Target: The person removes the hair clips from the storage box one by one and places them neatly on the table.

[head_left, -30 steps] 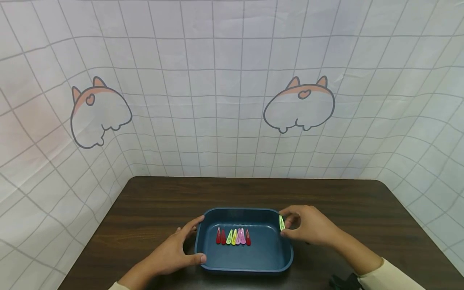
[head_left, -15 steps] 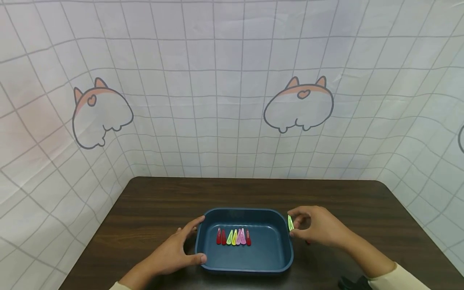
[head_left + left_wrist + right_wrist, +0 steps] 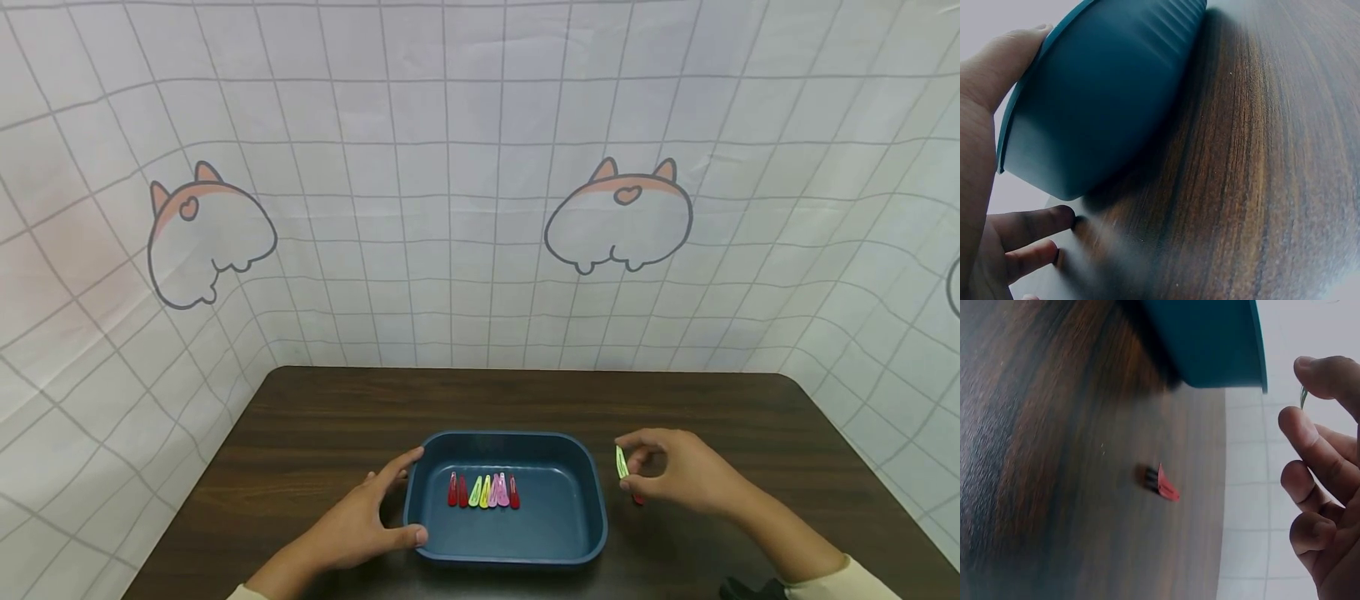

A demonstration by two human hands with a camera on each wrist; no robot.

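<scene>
My right hand (image 3: 682, 471) pinches a light green snap hair clip (image 3: 622, 462) between thumb and forefinger, just right of the blue tray (image 3: 517, 560). The clip shows only as a thin sliver (image 3: 1303, 397) in the right wrist view. Beneath that hand a red hair clip (image 3: 1167, 489) lies on the table. My left hand (image 3: 360, 521) spans the tray's left side with spread fingers, its thumb resting on the rim (image 3: 1022, 84); two fingers touch the table outside the wall. Inside the tray a row of several hair clips holds red (image 3: 452, 490), green (image 3: 475, 492), yellow (image 3: 485, 492) and pink (image 3: 502, 490) ones.
The dark wooden table (image 3: 337, 417) runs back to a white grid-patterned curtain (image 3: 480, 208), which also hangs at both sides. A black object (image 3: 750, 590) shows beside the right sleeve (image 3: 843, 581), partly cut off by the frame.
My right hand has moved right, carrying the green hair clip from above the tray's right rim to outside it. The red clip on the table has come into sight. My left hand stays put.
</scene>
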